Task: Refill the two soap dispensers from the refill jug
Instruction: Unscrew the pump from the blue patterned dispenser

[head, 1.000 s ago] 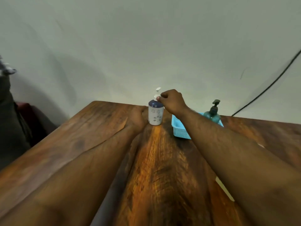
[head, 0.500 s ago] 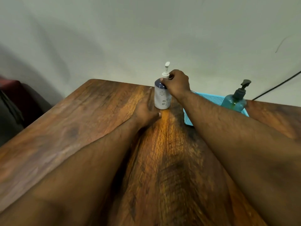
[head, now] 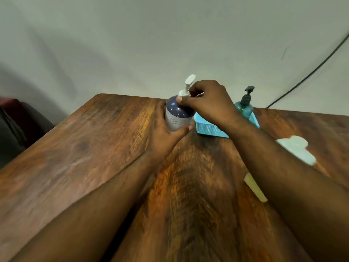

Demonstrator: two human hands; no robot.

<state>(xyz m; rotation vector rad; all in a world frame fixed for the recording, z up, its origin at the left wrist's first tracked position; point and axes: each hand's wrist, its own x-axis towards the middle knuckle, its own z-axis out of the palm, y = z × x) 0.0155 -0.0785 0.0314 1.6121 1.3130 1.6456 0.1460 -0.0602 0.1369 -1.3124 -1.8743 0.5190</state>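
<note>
A white soap dispenser [head: 178, 115] with a dark blue shoulder and a white pump stands near the far edge of the wooden table [head: 94, 152]. My left hand [head: 166, 135] wraps around its body from the left and front. My right hand [head: 206, 100] grips the collar at the base of its pump from the right. A teal dispenser [head: 244, 108] with a black pump stands in a light blue basket [head: 205, 127] to the right. No refill jug is in view.
On the table under and beyond my right forearm lie a pale white-blue object [head: 294, 148] and a pale yellow strip [head: 255, 187]. A black cable [head: 311, 72] runs down the wall at the right. Dark furniture [head: 17, 127] stands off the table's left edge.
My left hand has moved from resting beside the white dispenser to wrapping around its body. My right hand stays at the pump collar. The camera has shifted closer.
</note>
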